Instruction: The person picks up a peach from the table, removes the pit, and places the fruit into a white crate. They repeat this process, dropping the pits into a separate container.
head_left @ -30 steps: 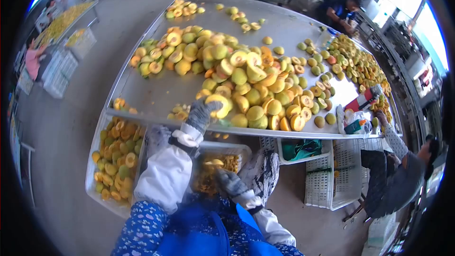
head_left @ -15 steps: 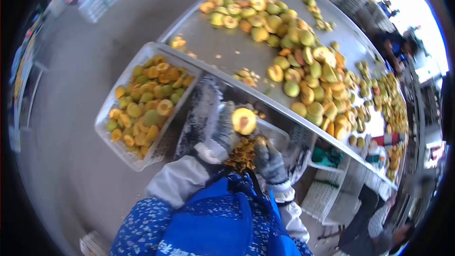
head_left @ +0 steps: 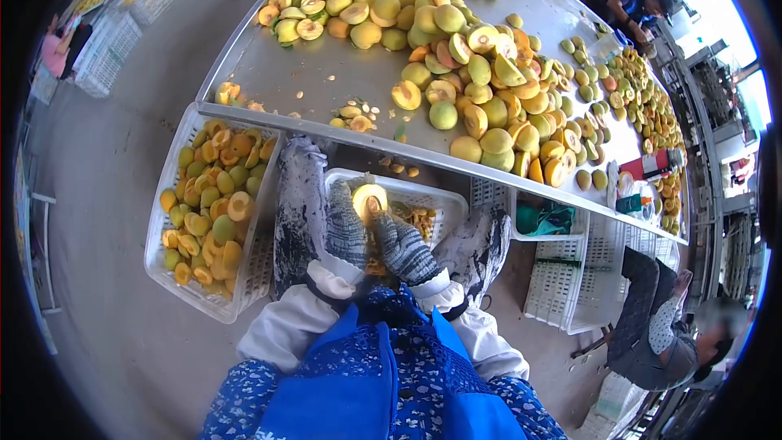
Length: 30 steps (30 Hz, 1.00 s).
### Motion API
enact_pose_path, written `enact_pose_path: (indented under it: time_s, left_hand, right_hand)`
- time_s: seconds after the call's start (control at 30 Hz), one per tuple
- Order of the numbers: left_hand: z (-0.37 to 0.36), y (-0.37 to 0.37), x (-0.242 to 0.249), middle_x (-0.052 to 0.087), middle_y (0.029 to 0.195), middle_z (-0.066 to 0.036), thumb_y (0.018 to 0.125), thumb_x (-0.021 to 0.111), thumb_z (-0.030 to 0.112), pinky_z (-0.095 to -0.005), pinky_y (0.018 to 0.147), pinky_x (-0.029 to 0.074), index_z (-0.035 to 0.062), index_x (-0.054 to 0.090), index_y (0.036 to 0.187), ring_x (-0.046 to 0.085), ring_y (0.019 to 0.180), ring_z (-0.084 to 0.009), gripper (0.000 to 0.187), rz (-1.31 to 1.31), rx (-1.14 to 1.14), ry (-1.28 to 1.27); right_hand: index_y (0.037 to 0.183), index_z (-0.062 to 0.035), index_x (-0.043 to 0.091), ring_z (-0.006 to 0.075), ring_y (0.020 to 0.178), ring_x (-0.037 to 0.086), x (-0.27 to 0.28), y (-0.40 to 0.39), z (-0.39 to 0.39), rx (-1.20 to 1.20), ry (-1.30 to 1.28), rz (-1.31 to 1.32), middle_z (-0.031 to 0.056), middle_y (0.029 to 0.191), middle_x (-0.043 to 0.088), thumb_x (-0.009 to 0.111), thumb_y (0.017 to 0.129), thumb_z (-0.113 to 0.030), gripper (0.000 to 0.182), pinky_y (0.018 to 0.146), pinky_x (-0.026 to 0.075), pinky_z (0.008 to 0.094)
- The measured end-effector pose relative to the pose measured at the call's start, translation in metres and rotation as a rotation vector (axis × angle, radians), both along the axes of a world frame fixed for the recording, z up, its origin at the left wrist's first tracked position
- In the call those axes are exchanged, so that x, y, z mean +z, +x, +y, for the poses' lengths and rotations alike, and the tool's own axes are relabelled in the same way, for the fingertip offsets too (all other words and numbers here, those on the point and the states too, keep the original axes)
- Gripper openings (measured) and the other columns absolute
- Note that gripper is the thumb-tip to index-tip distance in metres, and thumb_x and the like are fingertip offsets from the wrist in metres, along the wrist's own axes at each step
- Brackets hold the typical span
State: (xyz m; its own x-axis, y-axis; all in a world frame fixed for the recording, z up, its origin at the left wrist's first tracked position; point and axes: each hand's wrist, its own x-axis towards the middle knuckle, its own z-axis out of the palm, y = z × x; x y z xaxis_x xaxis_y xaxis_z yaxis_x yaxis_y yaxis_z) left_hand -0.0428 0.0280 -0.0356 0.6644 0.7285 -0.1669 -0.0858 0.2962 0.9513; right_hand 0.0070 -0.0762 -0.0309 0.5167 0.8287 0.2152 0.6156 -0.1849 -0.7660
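Note:
My left hand (head_left: 346, 232), in a grey knit glove, is closed around a peach half (head_left: 370, 198) with its yellow cut face up. My right hand (head_left: 406, 253), gloved alike, reaches the lower edge of that half with its fingers drawn together. Whatever the right fingers hold is hidden from me. Both hands are over a white crate (head_left: 450, 202) between my knees, with brownish-orange pits or scraps (head_left: 419, 218) in it. On my left stands another white crate (head_left: 155, 254), filled with halved peaches (head_left: 213, 204).
A metal table (head_left: 269, 73) in front carries a large heap of peaches (head_left: 489, 90), many halved. A red cylindrical object (head_left: 652, 165) and a bottle (head_left: 631, 204) stand at its right. White crates (head_left: 554, 285) sit below. One person (head_left: 668, 342) sits at right, another (head_left: 627, 8) beyond the table.
My right hand has come up from the scraps in the crate to the peach half in my left hand. The camera view has shifted, and the table and side crate appear further left.

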Motion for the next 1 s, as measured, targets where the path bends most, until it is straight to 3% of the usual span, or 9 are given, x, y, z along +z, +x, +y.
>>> enact_pose_path:
  time_s: [0.33, 0.53, 0.6, 0.7, 0.77, 0.83, 0.9, 0.97, 1.0]
  left_hand:
    - [-0.014, 0.002, -0.021, 0.055, 0.089, -0.01, 0.09, 0.037, 0.033, -0.027, 0.074, 0.047, 0.0014, 0.049, 0.104, 0.055, 0.079, -0.0175, 0.037, 0.131, 0.205, 0.254]
    - [-0.008, 0.001, -0.002, 0.058, 0.081, -0.01, 0.089, 0.038, 0.036, -0.028, 0.067, 0.05, 0.0005, 0.051, 0.098, 0.057, 0.072, -0.0188, 0.039, -0.11, -0.007, -0.409]
    - [-0.003, 0.001, -0.007, 0.059, 0.083, -0.01, 0.089, 0.037, 0.037, -0.027, 0.063, 0.051, -0.0002, 0.051, 0.099, 0.058, 0.07, -0.0182, 0.041, 0.038, -0.175, -0.163]
    - [0.0, 0.005, -0.018, 0.059, 0.082, -0.01, 0.089, 0.038, 0.033, -0.026, 0.063, 0.051, -0.0004, 0.053, 0.097, 0.059, 0.071, -0.0176, 0.037, 0.117, -0.219, 0.228]
    - [-0.001, 0.008, 0.0, 0.06, 0.082, -0.01, 0.09, 0.038, 0.027, -0.0256, 0.063, 0.05, 0.0, 0.055, 0.095, 0.059, 0.073, -0.017, 0.033, 0.016, -0.182, -0.027]
    - [0.01, 0.011, -0.009, 0.061, 0.084, -0.01, 0.089, 0.038, 0.023, -0.0264, 0.066, 0.05, 0.0009, 0.057, 0.094, 0.058, 0.075, -0.0168, 0.03, 0.046, -0.317, 0.173]
    - [0.013, 0.007, 0.015, 0.061, 0.088, -0.011, 0.087, 0.042, 0.017, -0.0276, 0.072, 0.048, 0.0011, 0.057, 0.096, 0.059, 0.08, -0.0178, 0.024, 0.014, -0.443, 0.235]
    - [0.01, 0.004, 0.026, 0.061, 0.092, -0.011, 0.085, 0.045, 0.011, -0.0288, 0.079, 0.045, 0.0013, 0.058, 0.097, 0.059, 0.084, -0.0188, 0.02, -0.012, -0.578, 0.29]
    - [0.008, 0.004, 0.021, 0.061, 0.088, -0.011, 0.087, 0.043, 0.015, -0.0288, 0.074, 0.047, -0.0001, 0.057, 0.097, 0.059, 0.081, -0.0184, 0.023, -0.025, -0.538, 0.432]
  right_hand:
    - [0.121, -0.0064, 0.042, 0.0398, 0.079, 0.054, 0.009, 0.003, -0.006, 0.042, -0.077, 0.292, 0.0231, 0.089, 0.057, 0.034, 0.091, -0.02, 0.034, 0.066, 0.044, 0.0412]
    - [0.12, 0.0031, 0.04, 0.0381, 0.077, 0.057, 0.012, 0.023, -0.031, 0.34, 0.103, 0.202, 0.0245, 0.085, 0.058, 0.039, 0.087, -0.014, 0.037, 0.064, 0.046, 0.0399]
    - [0.124, 0.0035, 0.037, 0.0351, 0.066, 0.058, -0.004, 0.039, -0.041, 0.484, 0.06, -0.129, 0.0231, 0.08, 0.059, 0.043, 0.08, -0.004, 0.045, 0.056, 0.046, 0.0393]
    - [0.126, 0.0004, 0.036, 0.0333, 0.065, 0.058, 0.005, 0.055, -0.04, 0.579, -0.235, 0.0, 0.0202, 0.079, 0.059, 0.043, 0.079, -0.003, 0.047, 0.054, 0.046, 0.0372]
    - [0.124, -0.0029, 0.039, 0.0319, 0.062, 0.057, 0.011, 0.046, -0.04, 0.53, -0.129, 0.046, 0.0171, 0.074, 0.058, 0.043, 0.081, -0.006, 0.044, 0.053, 0.046, 0.0365]
    - [0.124, -0.0059, 0.04, 0.0288, 0.064, 0.058, 0.009, 0.033, -0.035, 0.343, 0.219, -0.088, 0.0126, 0.074, 0.058, 0.044, 0.085, -0.012, 0.041, 0.056, 0.046, 0.0366]
    - [0.119, -0.005, 0.044, 0.0262, 0.069, 0.058, 0.0, 0.034, -0.04, 0.368, 0.108, -0.105, 0.0088, 0.081, 0.059, 0.043, 0.088, -0.02, 0.034, 0.062, 0.046, 0.0374]
    - [0.111, -0.0063, 0.049, 0.0214, 0.071, 0.058, -0.012, 0.036, -0.042, 0.455, -0.11, 0.214, 0.005, 0.086, 0.059, 0.045, 0.089, -0.028, 0.031, 0.064, 0.047, 0.0344]
    - [0.107, -0.0081, 0.051, 0.0142, 0.075, 0.057, -0.019, 0.025, -0.042, 0.389, 0.149, 0.261, 0.0056, 0.089, 0.058, 0.045, 0.09, -0.031, 0.029, 0.064, 0.046, 0.0259]
